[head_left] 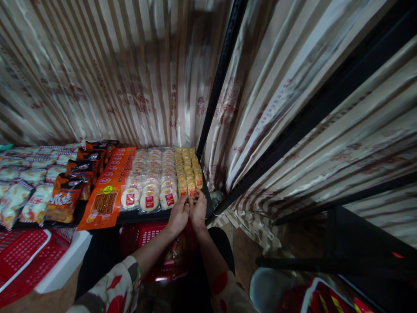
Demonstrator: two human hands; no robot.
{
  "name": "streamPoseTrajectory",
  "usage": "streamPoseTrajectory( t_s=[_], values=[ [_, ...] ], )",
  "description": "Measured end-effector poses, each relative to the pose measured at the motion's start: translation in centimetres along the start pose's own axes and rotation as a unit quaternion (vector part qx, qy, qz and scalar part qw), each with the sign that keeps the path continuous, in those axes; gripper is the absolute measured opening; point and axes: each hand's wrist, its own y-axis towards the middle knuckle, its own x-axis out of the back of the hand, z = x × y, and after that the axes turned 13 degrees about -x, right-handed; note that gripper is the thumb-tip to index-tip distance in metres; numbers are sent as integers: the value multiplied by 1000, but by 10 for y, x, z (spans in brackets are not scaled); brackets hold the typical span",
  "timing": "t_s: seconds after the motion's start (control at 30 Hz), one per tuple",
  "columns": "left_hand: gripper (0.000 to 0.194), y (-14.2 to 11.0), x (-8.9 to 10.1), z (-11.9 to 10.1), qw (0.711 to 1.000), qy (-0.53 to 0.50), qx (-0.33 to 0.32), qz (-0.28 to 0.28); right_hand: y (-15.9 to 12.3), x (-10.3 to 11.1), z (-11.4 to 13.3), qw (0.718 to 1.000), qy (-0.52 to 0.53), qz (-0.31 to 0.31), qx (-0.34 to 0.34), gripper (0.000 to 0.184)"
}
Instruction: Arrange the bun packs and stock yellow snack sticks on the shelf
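At the shelf's front edge, my left hand (179, 214) and my right hand (198, 208) come together with bent fingers at the near end of the rows of small yellow snack packets (188, 167). Both sets of fingertips close on a yellow snack packet (191, 191) there, partly covered by the fingers. Just left of my hands lie overlapping rows of round white crackers in clear wrappers (150, 198). Farther left, long orange snack packs (104, 202) overlap in a row.
Orange-and-black bags (65, 198) and white snack bags (16, 200) fill the shelf's left part. A black post (221, 78) rises at the shelf's right corner. Curtains (146, 65) hang behind. Red baskets (22, 256) stand below, one between my legs.
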Motion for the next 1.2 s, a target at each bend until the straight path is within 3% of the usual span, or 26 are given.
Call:
streamPoseTrajectory(
  t_s=[0.43,0.7,0.83,1.2],
  values=[
    [39,-10,-3,5,999,1,-34,-13,-5,5,3,999,25,26,-15,45],
    [35,-20,-2,0,999,-5,-48,-21,-16,12,5,1000,26,2,-7,42],
    [31,-28,0,1,999,9,-45,-22,-32,15,3,1000,26,-18,-4,33],
    [22,-74,15,23,997,60,-53,-7,-103,11,-11,997,47,61,21,25]
  ],
)
